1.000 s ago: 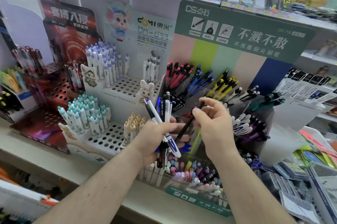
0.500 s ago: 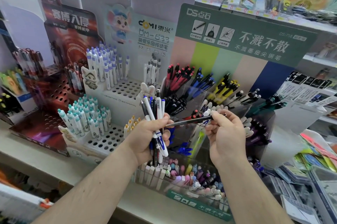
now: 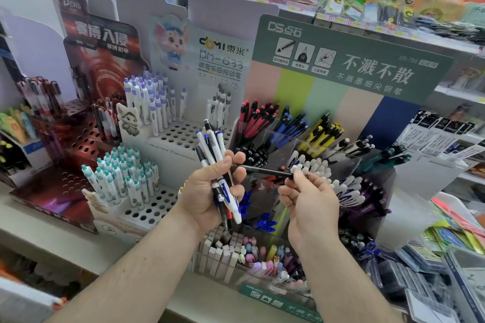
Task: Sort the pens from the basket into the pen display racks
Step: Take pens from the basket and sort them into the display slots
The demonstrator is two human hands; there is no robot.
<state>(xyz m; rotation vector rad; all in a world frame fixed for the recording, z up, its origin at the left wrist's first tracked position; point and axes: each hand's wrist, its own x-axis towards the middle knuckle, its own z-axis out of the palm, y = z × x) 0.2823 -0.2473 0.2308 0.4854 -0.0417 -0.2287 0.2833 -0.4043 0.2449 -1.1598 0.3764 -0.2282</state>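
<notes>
Hands [image 3: 207, 191] sat higher and closer to the racks than half a second earlier; the left one had risen, the right one [image 3: 309, 202] had dropped slightly and turned palm-side up. Left hand was wrapped tight round a bundle of pens [image 3: 214, 154], roughly six or seven, exact count unclear where they overlapped: mostly white barrels with blue caps, at least two dark ones, tips poking out below the palm. Right hand pinched one black pen [image 3: 265, 171] at its right end between thumb and fingertips. That pen lay nearly level, same as before, its left end reaching the left hand's fingers, bridging the gap between both hands. Hands were otherwise apart, near each other.

Just behind the hands stood the green-headed rack [image 3: 351, 60] with clear compartments: red-and-black pens [image 3: 258, 117], blue pens [image 3: 291, 123], yellow-and-black pens [image 3: 322, 133], white-capped pens [image 3: 315, 167], teal ones [image 3: 393, 157] at far right, purple ones [image 3: 367, 196] lower right. Below the hands, a clear front bin [image 3: 252, 257] held pastel pens and square-ended sticks. Left of the hands, a white stepped rack [image 3: 168, 144] with round holes carried purple-capped pens [image 3: 152, 102] on top and teal-capped pens [image 3: 123, 173] lower down, many holes unfilled. Further left, a red rack [image 3: 86, 139] with dark pens. No basket in view.
</notes>
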